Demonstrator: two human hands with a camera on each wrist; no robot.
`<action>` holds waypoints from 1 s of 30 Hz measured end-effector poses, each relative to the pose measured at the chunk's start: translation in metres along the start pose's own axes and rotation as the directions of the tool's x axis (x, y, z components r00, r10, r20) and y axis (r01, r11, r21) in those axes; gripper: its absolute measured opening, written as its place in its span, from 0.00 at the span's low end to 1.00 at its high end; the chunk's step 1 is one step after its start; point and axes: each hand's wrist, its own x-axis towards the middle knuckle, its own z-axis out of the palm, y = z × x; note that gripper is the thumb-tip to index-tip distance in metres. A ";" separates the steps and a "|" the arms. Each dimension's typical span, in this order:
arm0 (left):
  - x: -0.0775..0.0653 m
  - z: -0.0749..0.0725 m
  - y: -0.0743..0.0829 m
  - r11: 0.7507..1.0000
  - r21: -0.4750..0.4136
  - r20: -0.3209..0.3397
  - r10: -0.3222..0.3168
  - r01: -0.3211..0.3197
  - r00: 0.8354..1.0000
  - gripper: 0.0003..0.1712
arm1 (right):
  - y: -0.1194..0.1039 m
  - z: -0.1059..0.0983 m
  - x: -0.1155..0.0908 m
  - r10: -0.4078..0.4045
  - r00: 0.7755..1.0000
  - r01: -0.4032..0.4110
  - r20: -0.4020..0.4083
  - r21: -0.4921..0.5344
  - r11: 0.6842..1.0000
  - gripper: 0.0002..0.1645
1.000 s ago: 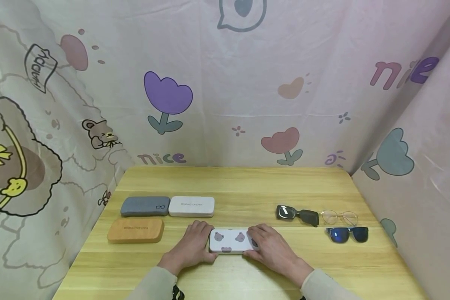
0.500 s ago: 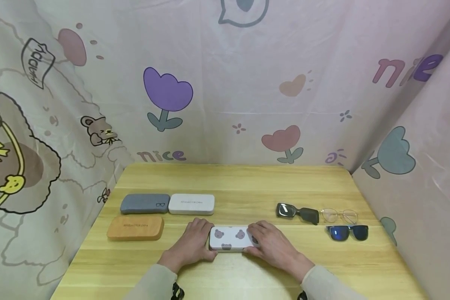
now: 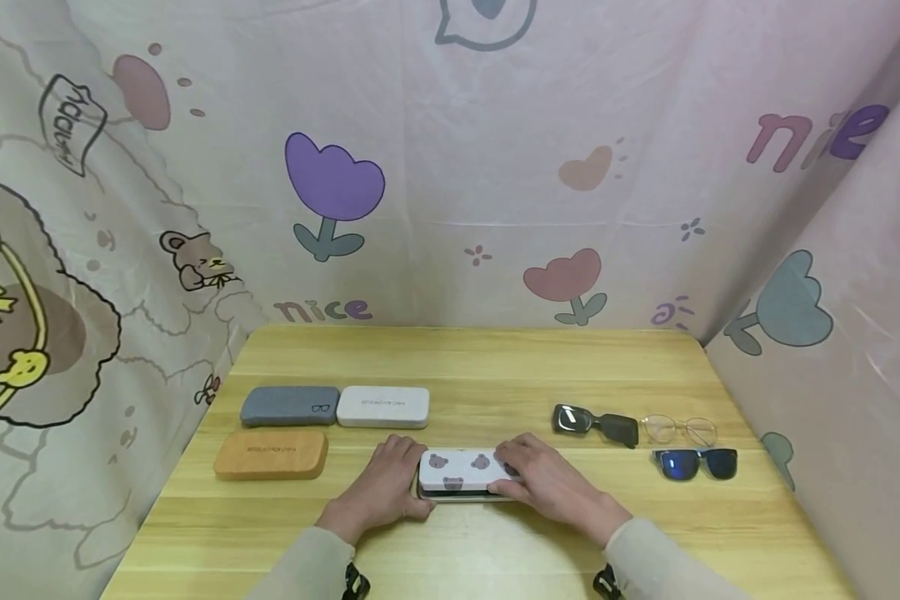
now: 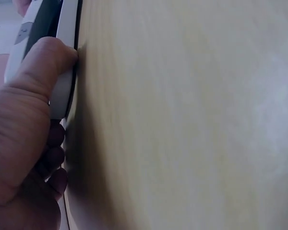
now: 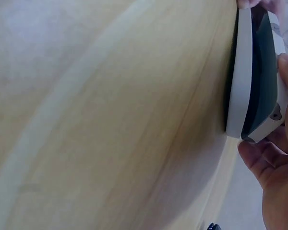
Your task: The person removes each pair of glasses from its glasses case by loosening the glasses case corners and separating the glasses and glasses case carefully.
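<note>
A white glasses case [image 3: 461,469] with bear faces on its lid lies at the front middle of the table, its lid lifted a little along the near side. A dark lining [image 5: 265,76] shows in the gap in the right wrist view. My left hand [image 3: 384,483] grips the case's left end, the thumb [image 4: 48,60] against the lower half's front wall and the fingers behind. With my right hand [image 3: 551,482] I hold the lid at its right end, the thumb at its near edge and the fingers over the top. What the case contains is hidden.
Grey [image 3: 290,406], white [image 3: 383,407] and orange [image 3: 272,455] glasses cases lie shut at the left. At the right are black sunglasses [image 3: 617,428], thin-framed glasses [image 3: 701,431] and blue-lensed sunglasses [image 3: 678,465]. Printed curtains [image 3: 450,167] surround the wooden table [image 3: 487,354].
The bear-print case's lid has risen along its near edge, showing a dark gap. My right thumb has moved up with the lid, while my left hand stays on the case.
</note>
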 end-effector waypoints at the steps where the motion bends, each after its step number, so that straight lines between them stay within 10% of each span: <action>1: 0.000 0.001 -0.001 1.000 -0.007 -0.001 -0.003 0.003 1.000 0.40 | 0.000 -0.001 0.001 0.017 1.000 -0.017 0.009 0.018 1.000 0.33; 13: 0.001 0.002 0.000 0.996 -0.072 0.045 -0.047 0.050 0.998 0.45 | 0.007 -0.002 0.017 0.283 0.959 -0.269 -0.011 0.277 0.923 0.23; 30: 0.002 -0.001 -0.003 0.991 -0.111 0.075 -0.071 0.079 0.995 0.44 | 0.001 0.000 0.023 0.445 0.893 -0.410 -0.070 0.285 0.867 0.23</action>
